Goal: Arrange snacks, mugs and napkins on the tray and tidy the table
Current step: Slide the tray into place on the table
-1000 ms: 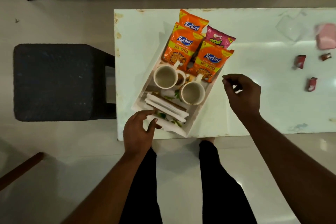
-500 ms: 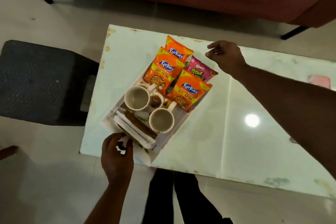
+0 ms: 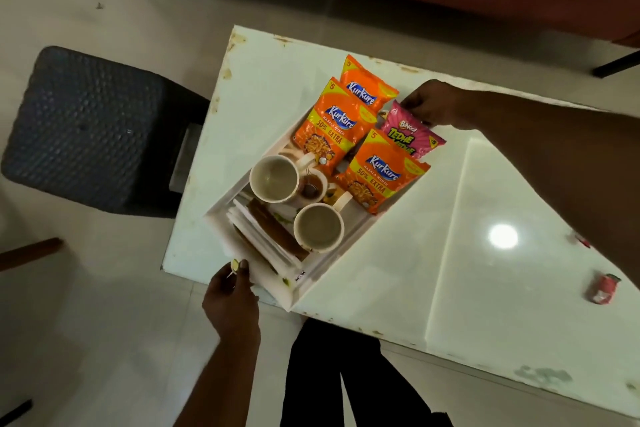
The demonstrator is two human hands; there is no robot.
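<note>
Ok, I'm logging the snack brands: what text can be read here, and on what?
"Kurkure", "5": back orange packet
"Kurkure", "MASALA MUNCH", "50% EXTRA", "5": left orange packet, front orange packet
"BINGO!", "TEDHE", "5": pink packet
Too small to read: tray label, red wrapper

orange packets (image 3: pixel 337 125): "Kurkure", "Masala Munch", "50% EXTRA", "5" | pink packet (image 3: pixel 412 135): "Bingo!", "5"

Tray (image 3: pixel 288 298) far end under snack packets (image 3: pixel 381 177), right hand (image 3: pixel 433 102) fingertips hidden
</note>
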